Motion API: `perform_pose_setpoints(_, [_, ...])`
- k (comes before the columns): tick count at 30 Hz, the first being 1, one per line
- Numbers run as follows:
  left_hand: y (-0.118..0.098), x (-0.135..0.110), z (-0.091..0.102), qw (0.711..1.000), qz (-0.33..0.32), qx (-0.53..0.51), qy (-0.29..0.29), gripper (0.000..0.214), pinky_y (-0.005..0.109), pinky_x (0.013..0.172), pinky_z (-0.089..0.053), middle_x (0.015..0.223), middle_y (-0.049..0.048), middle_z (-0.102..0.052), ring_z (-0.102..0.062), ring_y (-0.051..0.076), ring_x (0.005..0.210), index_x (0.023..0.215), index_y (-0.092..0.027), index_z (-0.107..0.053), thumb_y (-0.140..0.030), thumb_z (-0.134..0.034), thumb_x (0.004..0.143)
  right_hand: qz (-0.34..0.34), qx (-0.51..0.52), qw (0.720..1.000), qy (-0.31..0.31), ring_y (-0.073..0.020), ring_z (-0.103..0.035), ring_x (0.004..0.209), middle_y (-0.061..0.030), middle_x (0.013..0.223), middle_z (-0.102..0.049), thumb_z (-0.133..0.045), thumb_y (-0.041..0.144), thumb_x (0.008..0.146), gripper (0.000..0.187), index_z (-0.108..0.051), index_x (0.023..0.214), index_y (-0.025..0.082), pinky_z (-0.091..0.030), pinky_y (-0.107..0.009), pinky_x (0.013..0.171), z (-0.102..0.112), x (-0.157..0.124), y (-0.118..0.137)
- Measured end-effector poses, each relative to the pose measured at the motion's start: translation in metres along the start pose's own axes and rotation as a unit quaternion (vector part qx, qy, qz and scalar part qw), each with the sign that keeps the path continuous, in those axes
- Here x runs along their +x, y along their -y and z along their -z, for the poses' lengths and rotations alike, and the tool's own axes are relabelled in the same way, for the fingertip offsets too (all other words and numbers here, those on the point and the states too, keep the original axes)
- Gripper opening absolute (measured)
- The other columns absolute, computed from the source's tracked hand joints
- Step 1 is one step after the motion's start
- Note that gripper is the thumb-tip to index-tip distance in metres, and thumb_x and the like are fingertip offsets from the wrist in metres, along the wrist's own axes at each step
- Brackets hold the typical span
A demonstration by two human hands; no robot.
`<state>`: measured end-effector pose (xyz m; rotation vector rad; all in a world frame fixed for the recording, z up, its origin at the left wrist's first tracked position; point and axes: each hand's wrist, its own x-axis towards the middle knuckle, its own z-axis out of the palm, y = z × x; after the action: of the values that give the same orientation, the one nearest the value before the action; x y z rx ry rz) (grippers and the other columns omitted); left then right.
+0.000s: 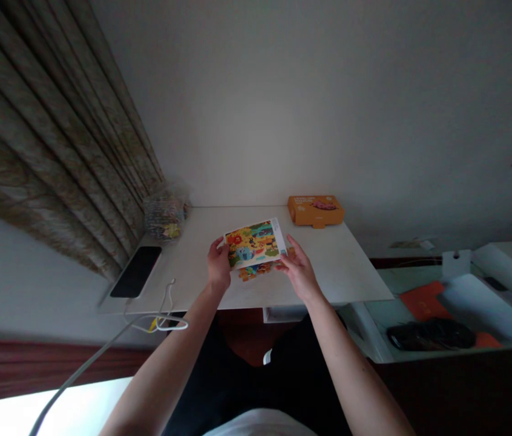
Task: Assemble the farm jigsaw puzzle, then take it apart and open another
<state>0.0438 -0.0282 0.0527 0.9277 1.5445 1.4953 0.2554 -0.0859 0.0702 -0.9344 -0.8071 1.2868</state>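
Observation:
A colourful picture card (252,243) with a white border and cartoon animals is held up above the white table. My left hand (219,263) grips its left edge, thumb on the front. At the lower right corner, my right hand (298,268) closes on the card too. Beneath the card, partly covered by it, lie jigsaw puzzle pieces (255,272) in orange and blue; how many are joined I cannot tell.
An orange puzzle box (315,211) stands at the table's back right. A phone (136,272) and a white cable (165,318) are at the left, near a clear plastic bag (164,217) of things. Curtains (56,121) hang on the left; a low glass shelf (378,327) is at right.

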Motion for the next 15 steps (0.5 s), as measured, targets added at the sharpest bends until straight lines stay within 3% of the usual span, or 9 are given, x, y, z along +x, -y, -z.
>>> perform_pose_setpoints(2, [-0.004, -0.009, 0.0, 0.989, -0.115, 0.097, 0.013, 0.048, 0.042, 0.096, -0.058, 0.131, 0.0165, -0.066, -0.068, 0.026, 0.117, 0.141, -0.022, -0.054, -0.036, -0.06, 0.095, 0.007, 0.003, 1.0, -0.011, -0.018, -0.071, 0.083, -0.0001, 0.099, -0.074, -0.09, 0.042, 0.069, 0.065, -0.069, 0.13, 0.03, -0.061, -0.03, 0.068, 0.0, 0.001, -0.001])
perform_pose_setpoints(3, [-0.009, -0.016, 0.0, 0.968, -0.195, 0.151, 0.034, 0.05, 0.047, 0.105, -0.053, 0.145, 0.0184, -0.058, -0.061, 0.029, 0.13, 0.144, -0.023, -0.051, -0.037, -0.06, 0.096, 0.012, 0.002, 1.0, -0.015, -0.0181, -0.071, 0.083, -0.0014, 0.1, -0.075, -0.089, 0.043, 0.069, 0.06, -0.072, 0.124, 0.028, -0.061, -0.03, 0.068, -0.001, 0.002, 0.0])
perform_pose_setpoints(6, [-0.031, -0.041, -0.003, 0.864, -0.39, 0.277, 0.157, 0.058, 0.057, 0.122, -0.034, 0.159, 0.0171, -0.046, -0.043, 0.035, 0.148, 0.149, -0.025, -0.049, -0.045, -0.064, 0.097, 0.045, -0.008, 0.998, -0.039, -0.0186, -0.07, 0.081, -0.0028, 0.095, -0.075, -0.086, 0.047, 0.072, 0.048, -0.075, 0.113, 0.023, -0.06, -0.031, 0.067, -0.009, 0.005, 0.003])
perform_pose_setpoints(8, [-0.046, -0.058, -0.006, 0.815, -0.434, 0.31, 0.227, 0.07, 0.057, 0.122, -0.036, 0.158, 0.0164, -0.048, -0.046, 0.036, 0.145, 0.154, -0.026, -0.043, -0.049, -0.069, 0.094, 0.068, -0.011, 0.996, -0.058, -0.0193, -0.071, 0.082, -0.0026, 0.092, -0.075, -0.085, 0.05, 0.074, 0.048, -0.075, 0.113, 0.023, -0.059, -0.033, 0.07, -0.016, 0.004, 0.009])
perform_pose_setpoints(10, [-0.057, -0.071, -0.009, 0.798, -0.444, 0.327, 0.243, 0.073, 0.057, 0.119, -0.04, 0.158, 0.0157, -0.049, -0.048, 0.036, 0.144, 0.157, -0.027, -0.039, -0.046, -0.07, 0.094, 0.083, -0.012, 0.994, -0.067, -0.0197, -0.072, 0.085, -0.0027, 0.094, -0.076, -0.084, 0.051, 0.076, 0.05, -0.075, 0.116, 0.024, -0.059, -0.033, 0.074, -0.023, 0.002, 0.016])
perform_pose_setpoints(13, [-0.061, -0.076, -0.011, 0.803, -0.449, 0.325, 0.219, 0.052, 0.055, 0.116, -0.045, 0.15, 0.0122, -0.057, -0.055, 0.032, 0.138, 0.15, -0.028, -0.05, -0.03, -0.06, 0.099, 0.096, -0.024, 0.993, -0.059, -0.0206, -0.072, 0.091, -0.0037, 0.101, -0.076, -0.082, 0.054, 0.079, 0.052, -0.074, 0.121, 0.025, -0.06, -0.034, 0.078, -0.031, -0.003, 0.027])
perform_pose_setpoints(15, [-0.059, -0.073, -0.012, 0.82, -0.452, 0.292, 0.194, 0.037, 0.048, 0.111, -0.051, 0.135, 0.011, -0.068, -0.064, 0.028, 0.125, 0.138, -0.026, -0.063, -0.023, -0.051, 0.102, 0.103, -0.037, 0.993, -0.034, -0.0225, -0.071, 0.103, -0.005, 0.114, -0.075, -0.079, 0.056, 0.081, 0.052, -0.072, 0.124, 0.028, -0.061, -0.036, 0.085, -0.036, -0.005, 0.032])
